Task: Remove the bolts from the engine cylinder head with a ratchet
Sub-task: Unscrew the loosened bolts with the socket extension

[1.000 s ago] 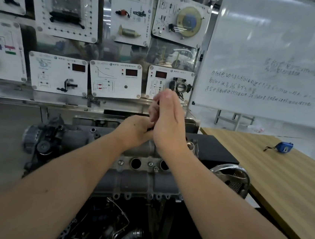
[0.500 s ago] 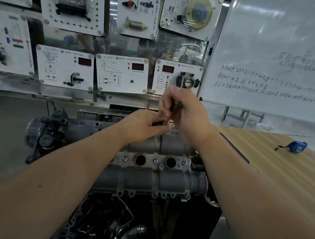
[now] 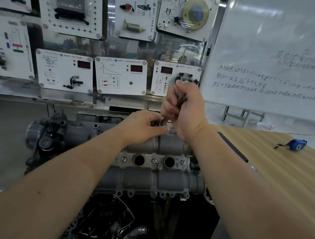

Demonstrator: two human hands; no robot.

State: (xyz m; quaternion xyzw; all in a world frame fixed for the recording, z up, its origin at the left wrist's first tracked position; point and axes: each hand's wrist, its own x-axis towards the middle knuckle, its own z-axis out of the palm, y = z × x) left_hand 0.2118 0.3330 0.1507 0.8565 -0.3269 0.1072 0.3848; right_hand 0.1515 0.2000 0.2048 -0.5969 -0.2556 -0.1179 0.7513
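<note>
The grey engine cylinder head [image 3: 146,178] lies across the middle of the view, with two round plug holes and several small bolts [image 3: 154,160] along its top. My right hand [image 3: 184,110] grips the dark ratchet handle [image 3: 181,98], which stands nearly upright over the far edge of the head. My left hand [image 3: 142,126] pinches the ratchet's lower end, the drive head [image 3: 161,123], and holds it down on the far side. The bolt under the tool is hidden by my fingers.
A wooden table [image 3: 283,175] stands to the right with a blue tape measure [image 3: 296,144] on it. A whiteboard [image 3: 280,54] rises behind it. White training panels [image 3: 120,76] cover the wall ahead. Hoses and engine parts [image 3: 114,227] hang below the head.
The view has shifted so the engine sits more central. My right hand has swung the ratchet handle a little to the right and up, while my left hand stays on the drive head.
</note>
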